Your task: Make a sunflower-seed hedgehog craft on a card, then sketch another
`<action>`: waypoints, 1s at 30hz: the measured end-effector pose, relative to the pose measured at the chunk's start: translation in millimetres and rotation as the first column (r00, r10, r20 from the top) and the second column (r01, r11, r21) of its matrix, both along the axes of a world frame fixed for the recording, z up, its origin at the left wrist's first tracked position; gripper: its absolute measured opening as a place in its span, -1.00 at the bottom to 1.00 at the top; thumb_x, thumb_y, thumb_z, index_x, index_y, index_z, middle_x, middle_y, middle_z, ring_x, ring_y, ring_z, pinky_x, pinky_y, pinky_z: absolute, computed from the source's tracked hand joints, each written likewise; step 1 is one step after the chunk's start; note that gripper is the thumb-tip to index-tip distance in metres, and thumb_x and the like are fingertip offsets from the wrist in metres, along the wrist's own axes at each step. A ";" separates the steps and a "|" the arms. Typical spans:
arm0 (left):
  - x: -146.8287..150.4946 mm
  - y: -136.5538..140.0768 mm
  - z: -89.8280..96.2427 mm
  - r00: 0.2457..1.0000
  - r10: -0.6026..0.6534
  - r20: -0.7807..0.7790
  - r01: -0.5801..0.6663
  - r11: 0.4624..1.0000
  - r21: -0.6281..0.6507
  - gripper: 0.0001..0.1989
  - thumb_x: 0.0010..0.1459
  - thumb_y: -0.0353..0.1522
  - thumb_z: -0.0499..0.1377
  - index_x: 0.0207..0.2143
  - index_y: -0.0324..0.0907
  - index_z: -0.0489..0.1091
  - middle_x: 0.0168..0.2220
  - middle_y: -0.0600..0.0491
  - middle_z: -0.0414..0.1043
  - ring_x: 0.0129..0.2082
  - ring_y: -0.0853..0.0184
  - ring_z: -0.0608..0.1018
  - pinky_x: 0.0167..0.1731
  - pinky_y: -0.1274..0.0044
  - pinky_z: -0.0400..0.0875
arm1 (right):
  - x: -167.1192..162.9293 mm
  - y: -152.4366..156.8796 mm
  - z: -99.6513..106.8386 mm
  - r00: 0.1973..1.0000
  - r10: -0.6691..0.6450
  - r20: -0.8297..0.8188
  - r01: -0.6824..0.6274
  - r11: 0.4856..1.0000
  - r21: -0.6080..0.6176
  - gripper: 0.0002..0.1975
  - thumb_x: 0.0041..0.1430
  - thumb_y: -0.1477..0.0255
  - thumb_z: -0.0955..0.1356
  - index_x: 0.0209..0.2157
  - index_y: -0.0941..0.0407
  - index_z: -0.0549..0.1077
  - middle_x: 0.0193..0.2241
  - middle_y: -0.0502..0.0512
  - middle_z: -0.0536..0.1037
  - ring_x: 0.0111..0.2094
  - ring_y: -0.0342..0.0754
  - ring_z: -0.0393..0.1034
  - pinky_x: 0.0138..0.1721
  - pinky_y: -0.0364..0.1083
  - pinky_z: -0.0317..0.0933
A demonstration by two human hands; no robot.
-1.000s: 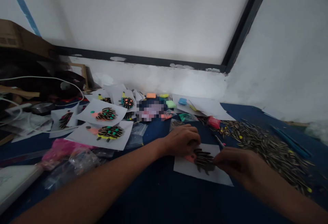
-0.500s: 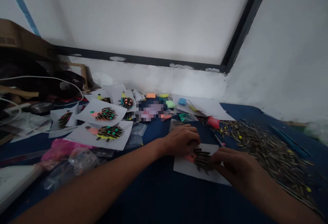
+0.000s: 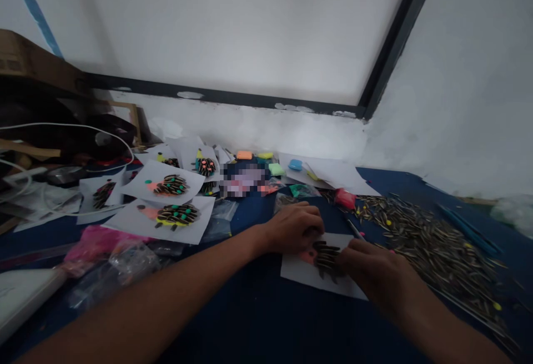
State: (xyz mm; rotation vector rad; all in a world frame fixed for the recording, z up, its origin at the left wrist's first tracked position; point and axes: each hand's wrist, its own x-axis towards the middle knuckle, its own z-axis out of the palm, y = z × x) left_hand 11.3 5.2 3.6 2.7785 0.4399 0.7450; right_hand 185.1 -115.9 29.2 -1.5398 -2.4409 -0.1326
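Observation:
A hedgehog figure (image 3: 326, 257) of striped sunflower seeds, with a salmon-coloured head, lies on a white sheet of paper (image 3: 297, 273) in front of me. At the sheet's upper left edge my left hand (image 3: 296, 225) rests with curled fingers, pressing down on the paper beside the head. My right hand (image 3: 370, 267) is closed in a pinch over the figure's right end, touching the seeds there. Its fingertips are hidden, so what they hold cannot be made out. Just behind that hand lies a thin pen-like tool (image 3: 356, 229), partly covered.
A large heap of sunflower seeds (image 3: 441, 253) spreads over the blue table at right. Finished-looking hedgehog sheets (image 3: 125, 221) lie at left, near a pink plastic bag (image 3: 97, 244). Coloured clay packs, including a red one (image 3: 345, 198) and a blue one (image 3: 295, 165), sit behind my hands.
My right hand has shifted slightly left, further over the seed figure, and covers more of its right end. My left hand stays in place on the paper.

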 end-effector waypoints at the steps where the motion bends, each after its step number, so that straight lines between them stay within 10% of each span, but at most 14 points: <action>1: 0.2 0.0 -0.3 1.000 0.000 0.003 0.000 1.000 0.000 -0.85 0.11 -0.54 0.10 -0.35 -0.22 0.46 -0.27 0.04 0.46 -0.28 0.39 0.43 -0.19 0.55 0.30 | -1.1 -0.3 0.8 1.000 -0.012 0.022 0.012 1.000 0.005 -0.77 0.18 0.56 0.22 -0.51 0.08 0.41 -0.52 0.00 0.45 -0.59 -0.19 0.34 -0.60 -0.23 -0.02; 13: 0.8 -0.4 -1.2 1.000 -0.005 0.019 0.005 1.000 0.017 -0.86 0.14 -0.53 0.09 -0.36 -0.23 0.45 -0.29 0.05 0.46 -0.28 0.40 0.43 -0.22 0.56 0.28 | 0.1 -3.0 5.0 0.998 -0.040 -0.048 0.038 0.999 -0.023 -0.74 0.26 0.43 0.21 -0.43 0.05 0.47 -0.47 0.02 0.48 -0.51 -0.15 0.39 -0.53 -0.19 0.10; 21: 0.3 -0.4 -1.0 0.999 -0.022 0.032 0.022 1.000 0.004 -0.86 0.11 -0.54 0.10 -0.38 -0.23 0.45 -0.29 0.04 0.46 -0.29 0.39 0.43 -0.23 0.57 0.27 | 56.2 12.7 23.4 0.914 -0.406 -0.008 0.404 0.905 0.132 -0.76 0.13 0.34 0.23 -0.44 0.04 0.52 -0.47 0.08 0.58 -0.52 0.01 0.44 -0.56 -0.11 0.13; 30: -0.6 -1.3 1.9 1.000 -0.019 0.005 0.019 1.000 -0.018 -0.83 0.11 -0.55 0.07 -0.37 -0.22 0.44 -0.27 0.04 0.46 -0.27 0.39 0.43 -0.21 0.55 0.29 | 81.6 22.8 12.4 0.890 -0.447 0.088 0.454 0.888 -0.079 -0.83 0.07 0.41 0.32 -0.39 0.01 0.58 -0.42 0.06 0.63 -0.44 0.06 0.50 -0.47 -0.08 0.21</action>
